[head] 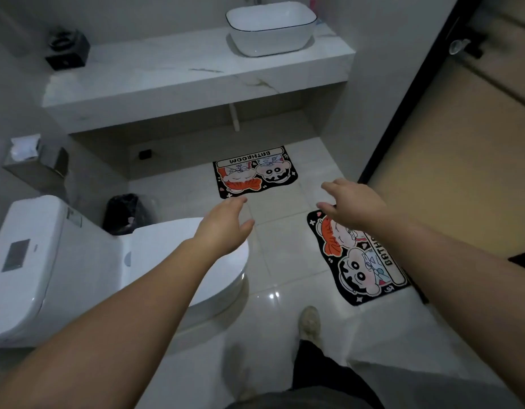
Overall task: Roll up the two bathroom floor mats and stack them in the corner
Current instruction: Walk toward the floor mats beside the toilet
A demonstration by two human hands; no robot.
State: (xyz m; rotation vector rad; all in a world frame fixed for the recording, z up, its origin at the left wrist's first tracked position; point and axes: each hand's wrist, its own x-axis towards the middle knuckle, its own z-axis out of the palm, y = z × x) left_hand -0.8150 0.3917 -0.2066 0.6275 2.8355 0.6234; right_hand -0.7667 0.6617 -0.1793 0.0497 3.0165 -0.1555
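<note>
Mats: two, both flat and unrolled on the tile floor [285, 246]
Far mat [255, 172]: beyond both hands, under the counter [196, 78]
Near mat [361, 261]: beneath the right hand [354, 206]
Hands: two, empty, fingers spread; left hand [226, 225] above the toilet [78, 261] lid's edge
Basin [270, 28]: one, far ahead

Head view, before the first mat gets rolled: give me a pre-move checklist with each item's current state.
1. Black cartoon-print mat under the counter lies flat, unrolled: ok.
2. Matching black cartoon-print mat by the door lies flat: ok, though the right forearm hides part of it.
3. Left hand empty, fingers spread: ok.
4. Right hand empty, open: ok.
5. Pale glossy tile floor between the mats bare: ok.
6. Corner for stacking free: cannot tell.
</note>
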